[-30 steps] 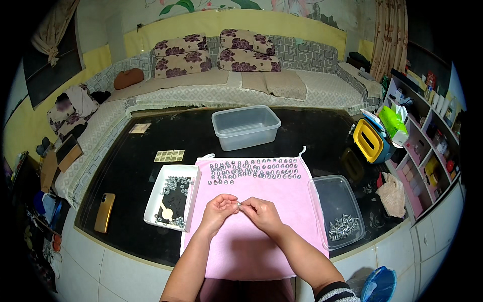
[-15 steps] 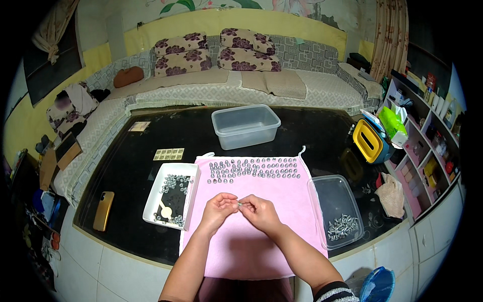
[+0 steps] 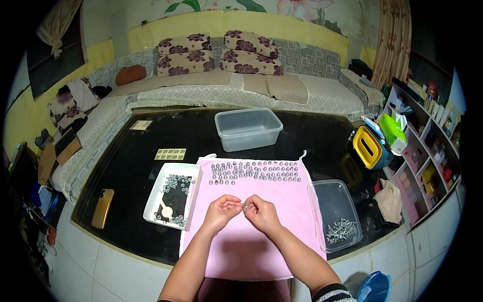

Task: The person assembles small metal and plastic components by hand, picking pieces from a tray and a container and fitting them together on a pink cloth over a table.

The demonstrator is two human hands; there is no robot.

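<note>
Over the pink cloth (image 3: 251, 231), my left hand (image 3: 221, 214) and my right hand (image 3: 262, 214) meet at the fingertips. A small silver metal part (image 3: 245, 207) is pinched between them; its exact shape is too small to make out. Beyond my hands, several rows of small silver metal pieces (image 3: 254, 172) stand on the cloth. The white box (image 3: 151, 206) on my left holds loose silver nut-like pieces (image 3: 176, 184) and a pale spoon-shaped scoop (image 3: 165, 210). On my right, a clear plastic lid (image 3: 329, 201) carries a heap of silver screws (image 3: 341, 230).
A clear plastic tub (image 3: 249, 132) stands at the far side of the black table (image 3: 121, 176). A gold phone (image 3: 103, 209) and a printed sheet (image 3: 170, 154) lie left. A yellow and blue box (image 3: 370, 148) and a beige cloth (image 3: 388, 201) are at the right edge.
My fingertips have shifted slightly right and parted a little, and the small metal part shows more at my right fingertips. The view has moved slightly; the rows look the same.
</note>
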